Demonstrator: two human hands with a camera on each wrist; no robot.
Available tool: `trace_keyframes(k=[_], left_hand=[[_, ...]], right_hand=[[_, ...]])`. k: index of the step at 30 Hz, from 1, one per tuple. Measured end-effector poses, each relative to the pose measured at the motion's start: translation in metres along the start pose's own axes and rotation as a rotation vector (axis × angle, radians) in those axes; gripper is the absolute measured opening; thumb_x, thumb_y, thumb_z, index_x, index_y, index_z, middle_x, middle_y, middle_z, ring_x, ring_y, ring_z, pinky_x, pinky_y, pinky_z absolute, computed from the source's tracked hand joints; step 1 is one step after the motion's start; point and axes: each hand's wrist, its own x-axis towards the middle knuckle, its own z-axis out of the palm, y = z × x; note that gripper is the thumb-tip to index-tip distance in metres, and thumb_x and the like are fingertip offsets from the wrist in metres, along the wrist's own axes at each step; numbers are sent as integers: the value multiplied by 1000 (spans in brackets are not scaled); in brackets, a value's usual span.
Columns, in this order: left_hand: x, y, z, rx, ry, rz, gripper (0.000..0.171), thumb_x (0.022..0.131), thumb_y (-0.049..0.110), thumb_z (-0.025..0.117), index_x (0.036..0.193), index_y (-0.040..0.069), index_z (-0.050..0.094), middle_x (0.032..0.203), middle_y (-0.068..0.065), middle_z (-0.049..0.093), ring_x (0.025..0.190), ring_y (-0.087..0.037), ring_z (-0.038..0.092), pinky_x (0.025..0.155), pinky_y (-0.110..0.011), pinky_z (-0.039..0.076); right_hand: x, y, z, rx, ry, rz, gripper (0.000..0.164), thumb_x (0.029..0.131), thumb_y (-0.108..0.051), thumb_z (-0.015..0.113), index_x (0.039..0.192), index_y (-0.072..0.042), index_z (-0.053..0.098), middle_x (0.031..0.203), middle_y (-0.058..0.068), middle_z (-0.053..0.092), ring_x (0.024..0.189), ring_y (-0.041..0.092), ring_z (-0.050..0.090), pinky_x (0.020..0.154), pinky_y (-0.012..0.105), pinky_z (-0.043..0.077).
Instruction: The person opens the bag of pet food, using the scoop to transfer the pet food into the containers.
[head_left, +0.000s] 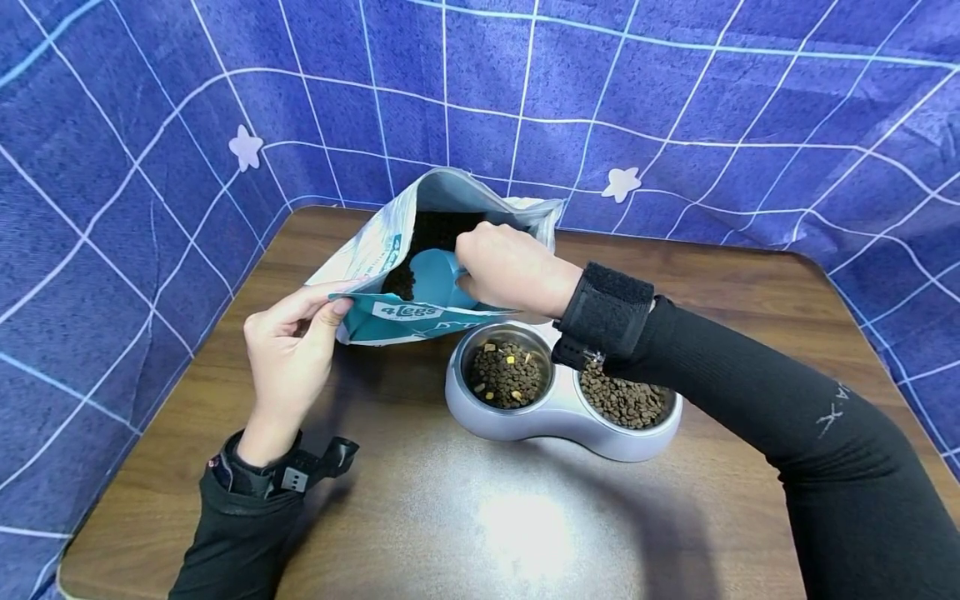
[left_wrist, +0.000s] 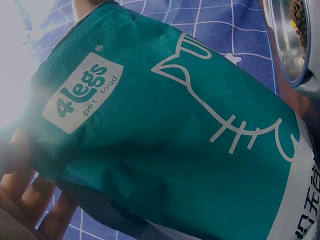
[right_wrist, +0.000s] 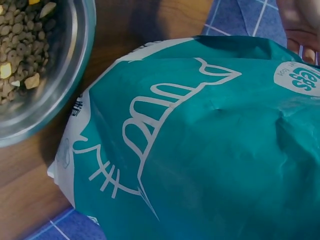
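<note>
A teal and white pet food bag [head_left: 408, 321] lies on the table with its wide mouth facing me, dark kibble inside. My left hand [head_left: 292, 350] pinches the bag's near left rim between thumb and fingers; the left wrist view shows the teal side of the bag [left_wrist: 165, 120] spread beside those fingers [left_wrist: 37, 200]. Inside the mouth, my right hand [head_left: 506, 267] grips a blue scoop [head_left: 435, 277] close to the kibble. The bag hides the right hand in the right wrist view, where its teal side [right_wrist: 215, 145] fills most of the picture.
A pale double feeder [head_left: 498, 427] stands right of the bag, below my right forearm. Its left bowl [head_left: 508, 375] holds brown kibble with yellowish pieces, its right bowl [head_left: 626, 400] plain brown kibble. A blue gridded cloth [head_left: 480, 92] hangs behind the wooden table [head_left: 405, 500].
</note>
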Motion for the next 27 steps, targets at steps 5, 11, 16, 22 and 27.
trace_keyframes(k=[5,11,16,22,27], left_hand=[[0,0,0,4,-3,2,12,83,-7,69,93,-13,70,73,9,65,51,-5,38,46,-20,22],[0,0,1,-10,-6,3,12,82,-9,68,94,-12,70,66,7,60,52,-6,41,47,-21,23],[1,1,1,-10,4,-2,12,81,-12,68,93,-13,70,63,4,56,52,-7,41,46,-20,23],[1,1,1,3,3,-4,13,81,-11,68,93,-13,70,67,0,60,54,-7,43,47,-21,23],[0,1,0,-1,7,-15,13,81,-13,67,94,-14,69,71,4,63,55,-7,45,48,-20,26]], right_hand=[[4,1,2,51,-24,20,44,93,-15,60,57,-17,33,58,-5,23,52,10,27,53,27,27],[6,1,6,11,-2,-21,40,93,-17,59,59,-16,38,60,-4,26,54,13,36,55,29,34],[8,2,5,55,-6,-24,45,93,-16,60,58,-17,31,60,-4,21,53,11,28,54,27,28],[10,2,5,106,-33,-6,49,93,-17,61,58,-17,28,59,-4,17,52,10,18,53,26,20],[13,1,5,128,-36,8,50,92,-17,63,55,-17,29,57,-5,17,51,9,18,52,25,21]])
